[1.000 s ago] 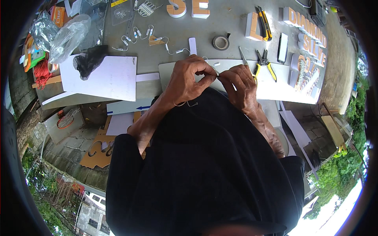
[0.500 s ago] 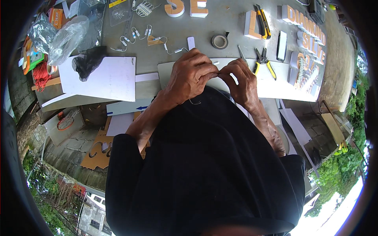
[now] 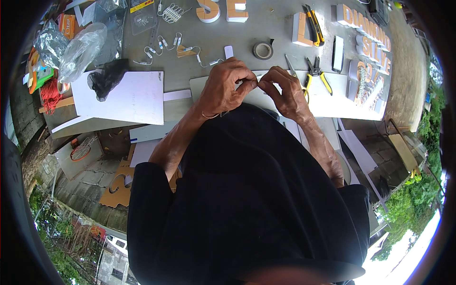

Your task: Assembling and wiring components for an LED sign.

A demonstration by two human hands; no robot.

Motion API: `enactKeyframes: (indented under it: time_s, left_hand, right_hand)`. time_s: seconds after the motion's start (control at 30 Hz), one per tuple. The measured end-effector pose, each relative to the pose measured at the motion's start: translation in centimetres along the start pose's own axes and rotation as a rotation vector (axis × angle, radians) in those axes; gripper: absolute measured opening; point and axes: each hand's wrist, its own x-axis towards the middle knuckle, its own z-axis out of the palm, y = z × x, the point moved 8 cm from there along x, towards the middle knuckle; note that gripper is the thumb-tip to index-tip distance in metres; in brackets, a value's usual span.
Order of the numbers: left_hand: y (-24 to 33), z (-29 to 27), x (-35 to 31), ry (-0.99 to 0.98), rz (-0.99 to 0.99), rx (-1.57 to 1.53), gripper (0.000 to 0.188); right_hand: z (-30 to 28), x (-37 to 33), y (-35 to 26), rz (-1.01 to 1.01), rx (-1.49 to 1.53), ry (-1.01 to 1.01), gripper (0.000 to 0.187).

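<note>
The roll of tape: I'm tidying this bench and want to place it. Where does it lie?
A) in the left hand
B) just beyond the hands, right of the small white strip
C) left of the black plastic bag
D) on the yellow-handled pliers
B: the roll of tape lies flat on the grey table, just beyond the left hand and right hand, right of the small white strip.

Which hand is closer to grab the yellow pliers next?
Probably the right hand: the yellow-handled pliers lie just beside it on the table, while the left hand sits farther away.
</note>
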Motion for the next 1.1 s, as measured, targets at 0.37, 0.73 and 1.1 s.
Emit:
enactKeyframes:
  time_s: [0.37,0.73,1.1]
  left_hand:
    - [-8.6,2.8,-2.1,-0.071,-0.685,-1.395,0.04]
    - [-8.3,2.4,-3.2,-0.022,-0.622,-0.578,0.027]
    - [-10.2,-5.5,-6.8,0.194,-0.587,-0.63,0.023]
  right_hand:
    - [0.4,0.0,6.1,0.468,0.675,0.088,0.035]
    - [4.0,1.2,2.8,0.147,0.139,0.073,0.01]
    - [4.4,-1.2,6.2,0.221,0.087,0.105,0.027]
